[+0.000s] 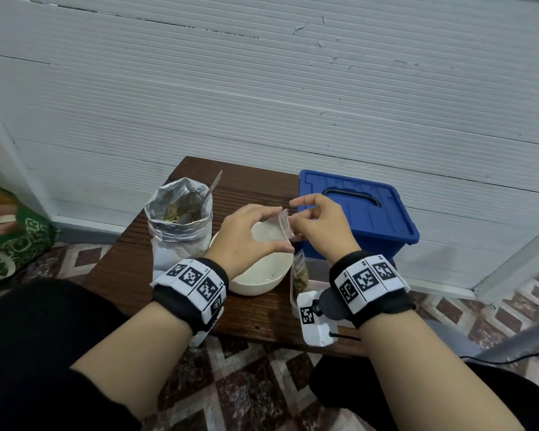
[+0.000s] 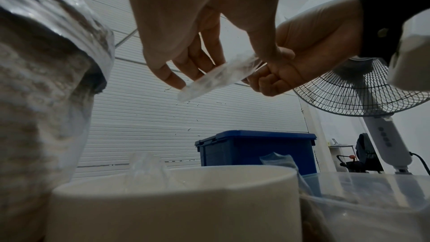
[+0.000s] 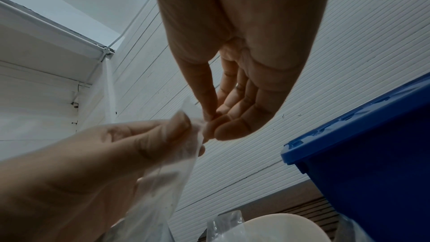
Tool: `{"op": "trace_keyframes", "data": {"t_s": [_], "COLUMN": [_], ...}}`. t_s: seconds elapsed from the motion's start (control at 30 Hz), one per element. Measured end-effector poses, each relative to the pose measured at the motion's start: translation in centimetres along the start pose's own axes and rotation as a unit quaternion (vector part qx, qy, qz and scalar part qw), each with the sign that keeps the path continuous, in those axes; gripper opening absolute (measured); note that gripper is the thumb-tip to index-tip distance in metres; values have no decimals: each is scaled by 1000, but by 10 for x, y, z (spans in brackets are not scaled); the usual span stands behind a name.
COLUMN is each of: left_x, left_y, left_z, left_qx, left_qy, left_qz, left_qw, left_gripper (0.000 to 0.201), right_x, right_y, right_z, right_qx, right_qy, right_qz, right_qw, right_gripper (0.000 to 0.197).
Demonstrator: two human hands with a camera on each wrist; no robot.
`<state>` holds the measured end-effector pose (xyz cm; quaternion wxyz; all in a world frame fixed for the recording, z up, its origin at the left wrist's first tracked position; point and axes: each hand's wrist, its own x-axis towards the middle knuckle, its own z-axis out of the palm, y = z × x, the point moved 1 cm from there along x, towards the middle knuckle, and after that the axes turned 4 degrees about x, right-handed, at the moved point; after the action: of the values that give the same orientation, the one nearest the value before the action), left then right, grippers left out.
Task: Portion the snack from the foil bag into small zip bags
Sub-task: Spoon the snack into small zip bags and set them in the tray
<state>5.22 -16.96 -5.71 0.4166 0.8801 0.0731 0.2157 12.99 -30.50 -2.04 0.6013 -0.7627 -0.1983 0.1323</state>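
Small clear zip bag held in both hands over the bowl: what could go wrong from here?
The small clear zip bag is only pinched at its mouth by the left hand and right hand; the thin film may slip or stay shut. The tall open silver foil bag, with a metal spoon leaning inside, stands beside the left wrist and could tip if bumped.

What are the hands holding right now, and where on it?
Both hands pinch one small clear zip bag above the white bowl: left hand and right hand both at its top edge.
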Motion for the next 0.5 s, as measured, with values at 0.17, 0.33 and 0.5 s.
{"op": "trace_keyframes", "data": {"t_s": [0.17,0.33,0.5], "left_x": [2,4,8], "left_y": [-1,5,15], "left_z": [-5,-15,-37], "left_qx": [-30,-66,-106], "left_qy": [37,69,120], "left_qz": [-6,-2,-16], "left_qw": [999,995,987], "left_gripper": [43,44,49], "right_x": [4,9,15], "right_y": [-2,-5,-10], "right_z": [5,12,20], "right_qx": [25,65,103], "right_qy": [-5,24,24], "right_qz": [-1,8,8], "right_qw": [1000,998,994], "right_gripper": [13,8,21]}}
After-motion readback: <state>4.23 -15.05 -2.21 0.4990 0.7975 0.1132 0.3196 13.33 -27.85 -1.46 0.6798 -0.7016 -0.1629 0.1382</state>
